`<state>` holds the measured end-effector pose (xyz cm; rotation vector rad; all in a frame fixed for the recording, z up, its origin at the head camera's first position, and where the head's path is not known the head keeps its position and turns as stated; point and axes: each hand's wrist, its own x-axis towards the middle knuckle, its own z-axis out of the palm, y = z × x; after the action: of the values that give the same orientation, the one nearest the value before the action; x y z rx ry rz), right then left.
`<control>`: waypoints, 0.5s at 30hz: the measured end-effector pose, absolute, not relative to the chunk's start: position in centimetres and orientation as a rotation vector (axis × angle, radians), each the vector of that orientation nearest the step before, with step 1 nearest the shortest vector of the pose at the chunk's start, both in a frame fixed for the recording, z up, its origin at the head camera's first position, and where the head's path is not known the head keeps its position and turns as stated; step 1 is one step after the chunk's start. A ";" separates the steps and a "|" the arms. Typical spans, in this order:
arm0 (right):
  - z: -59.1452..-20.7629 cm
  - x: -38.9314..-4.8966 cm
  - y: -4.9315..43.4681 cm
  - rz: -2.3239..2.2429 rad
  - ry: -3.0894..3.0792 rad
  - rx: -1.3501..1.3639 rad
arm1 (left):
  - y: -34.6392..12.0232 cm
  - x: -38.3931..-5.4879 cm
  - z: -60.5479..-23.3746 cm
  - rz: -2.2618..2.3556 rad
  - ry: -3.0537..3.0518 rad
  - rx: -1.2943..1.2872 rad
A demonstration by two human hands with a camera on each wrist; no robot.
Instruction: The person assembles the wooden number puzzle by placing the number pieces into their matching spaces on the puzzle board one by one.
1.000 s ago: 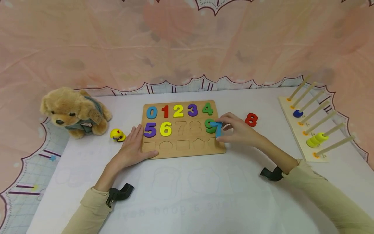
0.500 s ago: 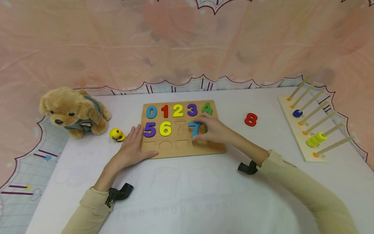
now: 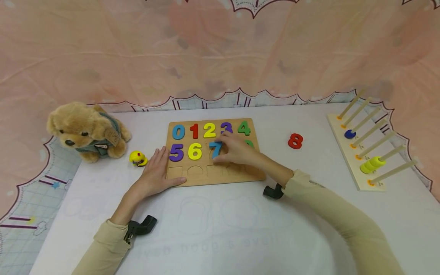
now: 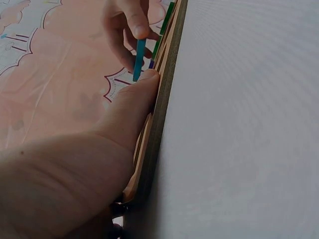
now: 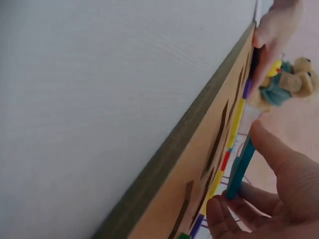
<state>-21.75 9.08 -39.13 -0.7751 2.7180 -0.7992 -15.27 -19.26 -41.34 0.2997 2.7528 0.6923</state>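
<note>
My right hand [image 3: 237, 150] pinches a blue number 7 piece [image 3: 215, 148] between thumb and fingers, over the 7-shaped recess of a wooden number puzzle board [image 3: 203, 179]. In the right wrist view the blue 7 [image 5: 241, 167] stands a little above the board's face. My left hand [image 3: 154, 173] rests on the board's left edge, its fingers straight along the side and the thumb on the front left corner. Pieces 0 to 6 sit in their recesses. The green 9 [image 3: 249, 143] is mostly hidden behind my right hand, which also covers the 8 recess.
A red number 8 piece [image 3: 295, 141] lies on the white table right of the board. Farther right stands a wooden peg rack [image 3: 357, 160] with blue and yellow beads. At left are a plush dog [image 3: 87, 131] and a small yellow toy [image 3: 138, 158] near my left hand.
My right hand has carried the blue 7 leftward across the board, from over the 9 to the 7 recess. My left hand has stayed in place.
</note>
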 end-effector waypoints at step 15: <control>-39.1 -22.3 7.4 -0.647 2.761 -0.704 | -19.3 -15.3 -41.4 0.684 2.755 0.309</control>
<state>-22.29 7.37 -39.14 -0.7043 2.7614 -0.6471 -15.28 -19.35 -41.41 0.3085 2.7549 0.6842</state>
